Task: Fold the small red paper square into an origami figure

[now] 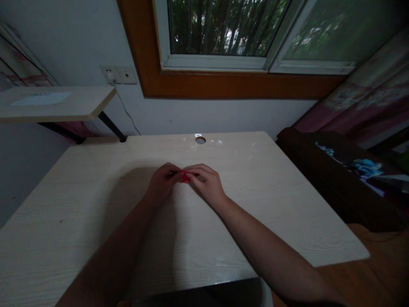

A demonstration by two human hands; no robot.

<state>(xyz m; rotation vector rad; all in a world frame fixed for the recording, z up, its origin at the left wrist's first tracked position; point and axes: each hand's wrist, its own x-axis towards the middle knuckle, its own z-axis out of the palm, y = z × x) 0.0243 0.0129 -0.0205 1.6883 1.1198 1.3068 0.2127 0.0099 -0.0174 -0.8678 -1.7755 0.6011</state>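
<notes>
A small red piece (185, 178), perhaps folded paper, is held between my two hands over the middle of the desk. My left hand (162, 182) pinches its left side between thumb and fingers. From the other side, my right hand (207, 181) grips it the same way, thumb tip on the near face. The fingers cover much of the piece, and its exact kind is too small to make out. Both hands are low over the pale wood-grain desk (255, 204).
A round cable hole (200, 140) is near the desk's back edge. On the left, a raised shelf (89, 106) on black legs carries a paper sheet (41, 99). A white cord (128, 113) hangs from the wall socket (118, 74). Dark brown furniture (319, 170) stands right of the desk.
</notes>
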